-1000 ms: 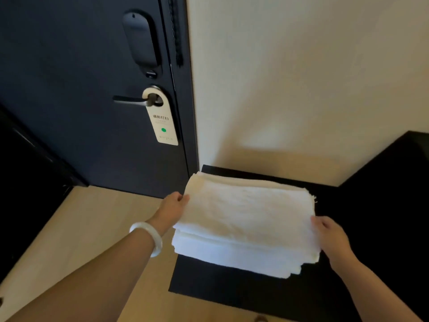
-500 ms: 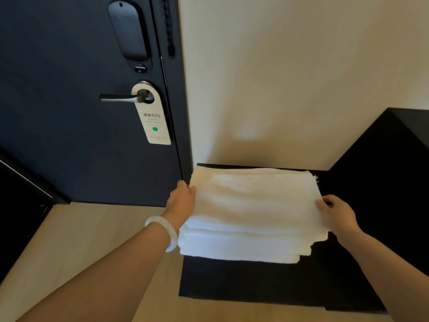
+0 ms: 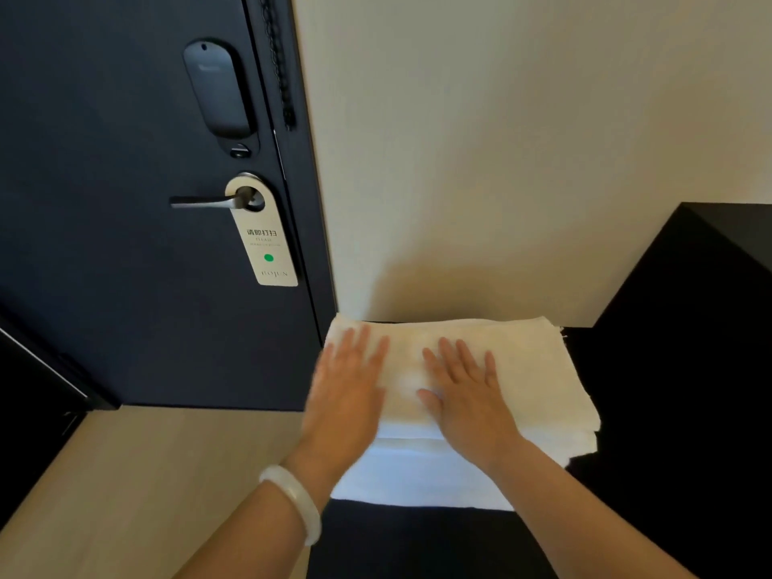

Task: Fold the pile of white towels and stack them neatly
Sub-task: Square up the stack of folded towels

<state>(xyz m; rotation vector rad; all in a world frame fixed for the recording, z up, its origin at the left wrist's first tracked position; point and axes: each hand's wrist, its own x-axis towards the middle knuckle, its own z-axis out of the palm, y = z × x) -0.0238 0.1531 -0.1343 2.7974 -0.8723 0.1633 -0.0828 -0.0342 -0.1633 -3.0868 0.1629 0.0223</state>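
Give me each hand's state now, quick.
Left hand: open, flat on the towel stack.
Right hand: open, flat on the same stack.

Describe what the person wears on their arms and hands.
No sleeves or gloves are in view. A smooth, milky-white bangle circles the left wrist. The left hand is blurred; the right hand shows no rings and nothing on its wrist.
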